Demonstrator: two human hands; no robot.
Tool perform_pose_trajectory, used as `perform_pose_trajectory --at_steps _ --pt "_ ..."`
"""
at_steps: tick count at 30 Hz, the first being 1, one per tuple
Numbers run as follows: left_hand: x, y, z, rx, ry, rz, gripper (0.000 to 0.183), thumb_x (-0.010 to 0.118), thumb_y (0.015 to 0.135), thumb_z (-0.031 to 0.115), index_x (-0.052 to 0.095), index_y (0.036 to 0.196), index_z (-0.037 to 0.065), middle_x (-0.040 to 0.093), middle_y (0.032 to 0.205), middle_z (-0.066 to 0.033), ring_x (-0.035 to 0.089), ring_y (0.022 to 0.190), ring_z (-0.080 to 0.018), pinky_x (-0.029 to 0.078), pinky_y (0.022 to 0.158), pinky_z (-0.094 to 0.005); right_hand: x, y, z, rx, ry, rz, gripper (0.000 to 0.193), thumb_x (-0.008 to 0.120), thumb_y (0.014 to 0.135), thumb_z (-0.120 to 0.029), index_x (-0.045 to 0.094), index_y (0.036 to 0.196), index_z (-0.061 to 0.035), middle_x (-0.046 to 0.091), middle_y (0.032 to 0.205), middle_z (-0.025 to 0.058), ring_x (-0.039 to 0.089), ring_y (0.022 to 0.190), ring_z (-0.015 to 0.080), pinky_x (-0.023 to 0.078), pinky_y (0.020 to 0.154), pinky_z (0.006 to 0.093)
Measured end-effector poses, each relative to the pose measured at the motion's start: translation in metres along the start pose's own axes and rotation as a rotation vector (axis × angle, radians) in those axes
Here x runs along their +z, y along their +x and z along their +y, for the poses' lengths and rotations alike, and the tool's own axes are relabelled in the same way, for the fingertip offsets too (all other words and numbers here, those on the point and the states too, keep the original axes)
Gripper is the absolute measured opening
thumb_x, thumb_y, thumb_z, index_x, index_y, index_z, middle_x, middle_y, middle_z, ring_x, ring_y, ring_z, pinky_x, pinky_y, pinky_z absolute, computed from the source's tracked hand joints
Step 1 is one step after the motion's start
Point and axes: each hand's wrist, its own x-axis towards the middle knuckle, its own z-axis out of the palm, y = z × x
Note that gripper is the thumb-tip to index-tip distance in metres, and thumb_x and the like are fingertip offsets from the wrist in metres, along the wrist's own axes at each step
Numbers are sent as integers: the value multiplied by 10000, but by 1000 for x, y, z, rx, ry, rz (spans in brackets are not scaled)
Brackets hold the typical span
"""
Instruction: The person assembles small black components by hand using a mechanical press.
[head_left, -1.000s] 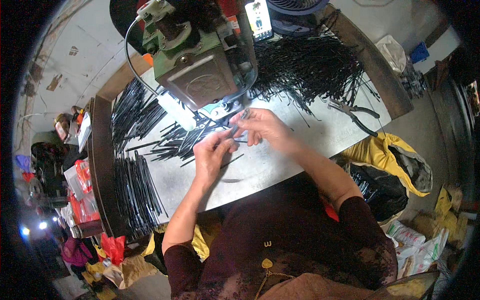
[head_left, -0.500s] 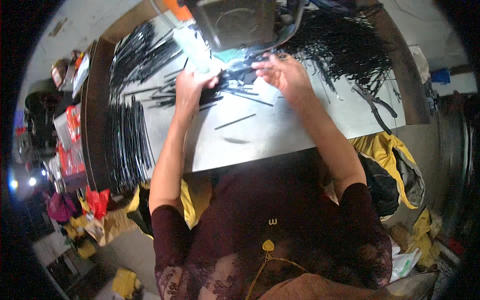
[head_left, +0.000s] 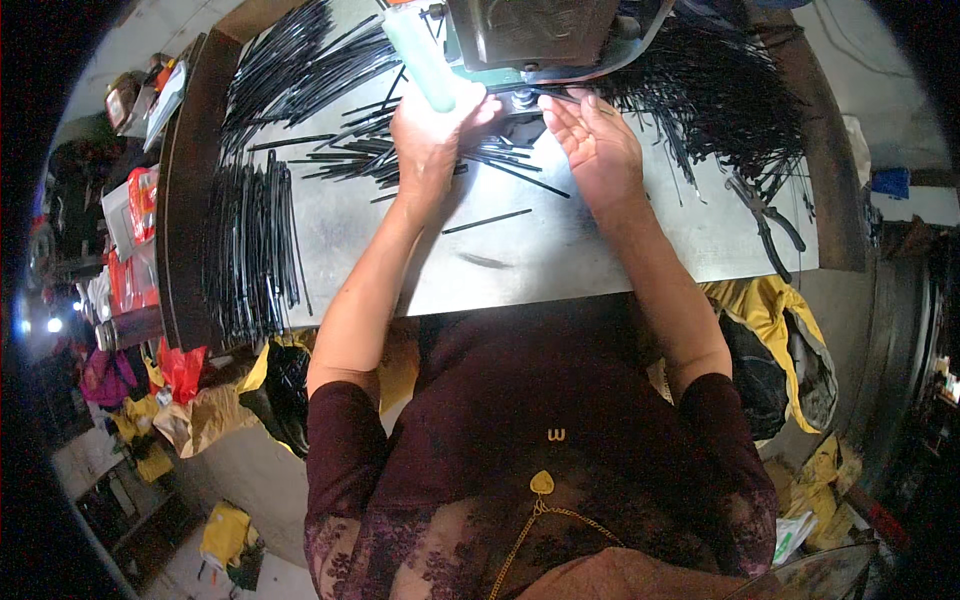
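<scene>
A dark machine head [head_left: 530, 35] hangs over the far part of the metal tabletop, and beneath it shows a small bright metal fitting [head_left: 523, 98]. My left hand [head_left: 428, 145] is beside that fitting, its fingers drawn together. Glare and a pale green tube [head_left: 418, 58] partly cover them, so what they hold cannot be made out. To the fitting's right, my right hand [head_left: 600, 150] pinches a thin black strip [head_left: 568, 96] between thumb and forefinger, the other fingers loosely curled. More black strips [head_left: 350, 160] lie scattered by my left wrist, and a single strip [head_left: 487, 221] lies nearer me.
A neat row of black strips [head_left: 250, 250] lies at the left, with a looser pile [head_left: 280, 60] behind. A tangled black heap [head_left: 710, 90] fills the far right. Black-handled pliers [head_left: 765, 220] rest at the right edge. Wooden side boards [head_left: 190, 190] border the table; yellow-edged bags [head_left: 790, 330] hang below.
Both hands have shifted slightly right in the picture, as has the machine, with the whole view moving. My right hand's fingers, blurred before, now show clearly at the strip.
</scene>
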Motion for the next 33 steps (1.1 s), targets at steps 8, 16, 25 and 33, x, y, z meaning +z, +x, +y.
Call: perform_pose_trajectory --at_steps 8,16,25,33 --pt "2 1 -9 -43 -68 -12 191 639 844 94 628 933 -74 678 842 -153 674 759 -186 549 703 -251 1 -3 -3 7 -5 44 246 408 981 -132 450 1109 73 547 1133 265 562 1100 336 463 974 393" --pt "6 -5 -11 -110 -246 60 227 623 833 27 505 1000 -71 643 860 -159 675 730 -219 575 679 -271 3 -4 -2 -56 -38 12 295 460 968 -192 445 1105 69 583 1076 257 611 1015 329 505 905 391" --pt "-2 4 -18 -154 -250 59 185 632 836 41 603 962 -90 662 878 -173 678 770 -236 568 731 -276 0 8 2 13 -62 17 298 445 964 -200 471 1073 76 601 1041 251 626 986 318 516 871 377" --pt "-16 22 -16 -202 -178 -47 108 634 801 -16 571 876 -60 625 826 -152 669 713 -262 584 655 -325 -17 27 -21 -58 -289 -256 307 473 943 -238 568 1040 37 639 981 176 652 819 224 548 739 317"
